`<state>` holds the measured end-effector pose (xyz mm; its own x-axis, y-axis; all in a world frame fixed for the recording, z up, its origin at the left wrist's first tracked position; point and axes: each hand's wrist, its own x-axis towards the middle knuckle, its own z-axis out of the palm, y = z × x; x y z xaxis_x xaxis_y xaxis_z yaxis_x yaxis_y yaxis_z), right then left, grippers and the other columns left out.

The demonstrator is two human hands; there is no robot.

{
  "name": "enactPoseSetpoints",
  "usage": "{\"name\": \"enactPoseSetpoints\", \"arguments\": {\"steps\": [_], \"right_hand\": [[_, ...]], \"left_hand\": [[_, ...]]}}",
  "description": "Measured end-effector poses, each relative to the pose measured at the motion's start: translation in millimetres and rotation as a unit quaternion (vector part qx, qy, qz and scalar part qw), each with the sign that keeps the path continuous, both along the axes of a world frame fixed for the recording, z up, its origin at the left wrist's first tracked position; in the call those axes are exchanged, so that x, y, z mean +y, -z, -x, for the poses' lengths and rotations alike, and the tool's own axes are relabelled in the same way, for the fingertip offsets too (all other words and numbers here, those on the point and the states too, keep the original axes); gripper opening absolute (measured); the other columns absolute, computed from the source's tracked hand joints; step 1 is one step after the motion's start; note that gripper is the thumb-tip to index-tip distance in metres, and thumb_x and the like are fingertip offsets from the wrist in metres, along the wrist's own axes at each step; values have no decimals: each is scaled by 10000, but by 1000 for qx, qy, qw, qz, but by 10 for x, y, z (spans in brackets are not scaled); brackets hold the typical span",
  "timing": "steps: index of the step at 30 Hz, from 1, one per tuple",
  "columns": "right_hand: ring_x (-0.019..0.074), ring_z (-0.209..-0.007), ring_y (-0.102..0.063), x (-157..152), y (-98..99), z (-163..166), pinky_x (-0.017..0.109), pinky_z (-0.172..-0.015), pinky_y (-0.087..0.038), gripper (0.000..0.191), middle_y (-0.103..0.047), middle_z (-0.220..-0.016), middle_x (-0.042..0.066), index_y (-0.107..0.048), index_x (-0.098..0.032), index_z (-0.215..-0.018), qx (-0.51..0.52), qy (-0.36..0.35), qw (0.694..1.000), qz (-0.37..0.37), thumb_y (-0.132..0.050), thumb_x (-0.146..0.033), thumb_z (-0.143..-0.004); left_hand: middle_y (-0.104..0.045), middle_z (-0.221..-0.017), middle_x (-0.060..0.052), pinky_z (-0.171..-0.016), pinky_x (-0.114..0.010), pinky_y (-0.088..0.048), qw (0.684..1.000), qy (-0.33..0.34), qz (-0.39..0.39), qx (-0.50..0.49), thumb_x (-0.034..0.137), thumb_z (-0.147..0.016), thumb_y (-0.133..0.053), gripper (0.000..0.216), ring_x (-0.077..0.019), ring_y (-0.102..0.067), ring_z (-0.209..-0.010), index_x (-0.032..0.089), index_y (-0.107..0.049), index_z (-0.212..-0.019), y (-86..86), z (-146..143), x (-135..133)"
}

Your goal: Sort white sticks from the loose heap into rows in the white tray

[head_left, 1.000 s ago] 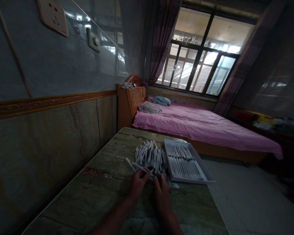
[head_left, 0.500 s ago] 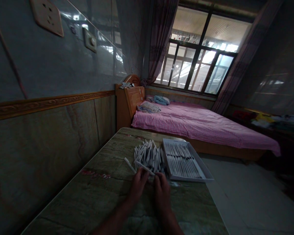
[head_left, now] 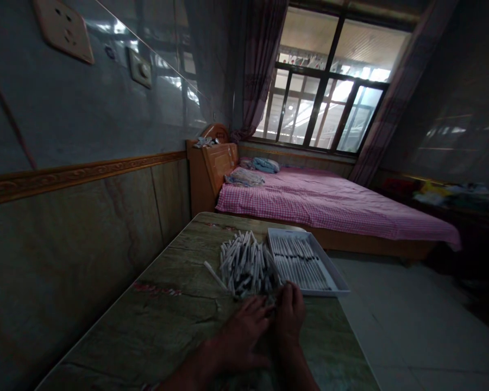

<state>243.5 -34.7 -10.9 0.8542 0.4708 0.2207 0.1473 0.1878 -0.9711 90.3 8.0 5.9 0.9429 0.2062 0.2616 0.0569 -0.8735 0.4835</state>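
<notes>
A heap of slim white pen-like sticks (head_left: 246,260), some with dark ends, lies on the table. Beside it on the right is a shallow white tray (head_left: 337,277) with similar sticks laid side by side in two rows. My left hand (head_left: 244,328) is at the near edge of the heap, palm down, its fingers stretched out and holding nothing I can see. By the tray's near left corner, my right hand (head_left: 290,309) has its fingers pinched together; what is between them is hidden. One loose stick (head_left: 214,275) lies left of the heap.
The table (head_left: 158,331) has a stone-like patterned top and stands along a tiled wall (head_left: 77,233). Beyond its far edge is a bed (head_left: 309,201) with a pink checked sheet and a wooden headboard (head_left: 214,168). Bare floor (head_left: 395,309) shows on the right.
Both hands held a white stick between them before. My left hand has since let go and spread flat, while my right hand has shifted right toward the tray corner.
</notes>
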Motion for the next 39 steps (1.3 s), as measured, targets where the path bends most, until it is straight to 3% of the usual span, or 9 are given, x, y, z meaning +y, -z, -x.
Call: {"name": "enactPoseSetpoints", "arguments": {"steps": [2, 4, 9, 14, 18, 23, 28, 33, 39], "right_hand": [[139, -628, -516, -1, 15, -59, 247, -594, -411, 431, -575, -696, -26, -612, -184, -893, 0, 18, 1000, 1, -502, -597, -830], [140, -634, -508, 5, 29, -94, 249, -605, -408, 432, -573, -697, -25, -617, -185, -878, -4, 24, 1000, 7, -500, -599, -831], [145, -665, -503, 36, 38, -110, 250, -624, -408, 412, -578, -717, -19, -616, -191, -835, -10, 20, 1000, 17, -504, -588, -826], [139, -623, -484, 56, 46, -115, 244, -591, -384, 399, -570, -671, -29, -613, -192, -799, -16, -7, 1000, 20, -508, -576, -823], [152, -644, -513, 76, 55, -106, 253, -623, -404, 380, -590, -672, -23, -633, -190, -807, -13, -32, 999, 36, -516, -551, -819], [170, -677, -549, 106, 93, -111, 269, -642, -440, 355, -623, -713, -4, -652, -184, -847, 26, -37, 999, 26, -551, -517, -781], [180, -729, -592, 115, 120, -127, 275, -659, -465, 337, -662, -783, 19, -671, -177, -875, 46, -38, 998, 9, -580, -477, -752], [171, -698, -602, 130, 79, -99, 271, -633, -478, 334, -667, -758, 16, -673, -171, -867, 89, -27, 995, -19, -622, -467, -721], [177, -725, -633, 162, 95, -85, 270, -624, -487, 379, -686, -790, 22, -672, -170, -896, 115, -45, 992, -29, -696, -486, -687]], "left_hand": [[-315, -1583, -112, -1183, -570, -132, 999, 36, -22, 29, 491, -755, -700, 880, -355, -236, -1457, 264, -298, -1505, -21, -9, -8], [-280, -1597, -105, -1180, -572, -137, 998, 33, -44, 42, 489, -790, -668, 865, -343, -224, -1464, 289, -249, -1521, 2, -33, -12], [-346, -1572, -82, -1178, -560, -157, 993, -41, -105, 34, 423, -851, -628, 671, -324, -241, -1463, 306, -381, -1464, 148, -86, 42], [-443, -1518, -79, -1167, -540, -214, 981, -130, -140, 27, 371, -825, -668, 628, -320, -320, -1431, 270, -466, -1411, 229, -72, 173], [-496, -1480, -80, -1149, -564, -249, 971, -190, -143, 31, 322, -839, -645, 538, -332, -334, -1422, 238, -528, -1357, 275, -69, 220], [-539, -1443, -69, -1142, -532, -293, 967, -213, -137, -13, 200, -852, -585, 459, -290, -356, -1416, 248, -566, -1307, 329, -59, 221], [-629, -1319, -65, -1109, -523, -358, 958, -256, -104, -71, 66, -814, -558, 351, -262, -469, -1334, 246, -665, -1096, 314, -19, 253], [-679, -1185, -70, -1080, -519, -380, 929, -345, -86, -101, 64, -781, -611, 262, -285, -539, -1234, 239, -677, -965, 246, -6, 270], [-687, -1126, -62, -1068, -492, -382, 921, -368, -77, -101, 67, -785, -608, 233, -278, -560, -1186, 235, -667, -935, 184, -38, 259]]}}
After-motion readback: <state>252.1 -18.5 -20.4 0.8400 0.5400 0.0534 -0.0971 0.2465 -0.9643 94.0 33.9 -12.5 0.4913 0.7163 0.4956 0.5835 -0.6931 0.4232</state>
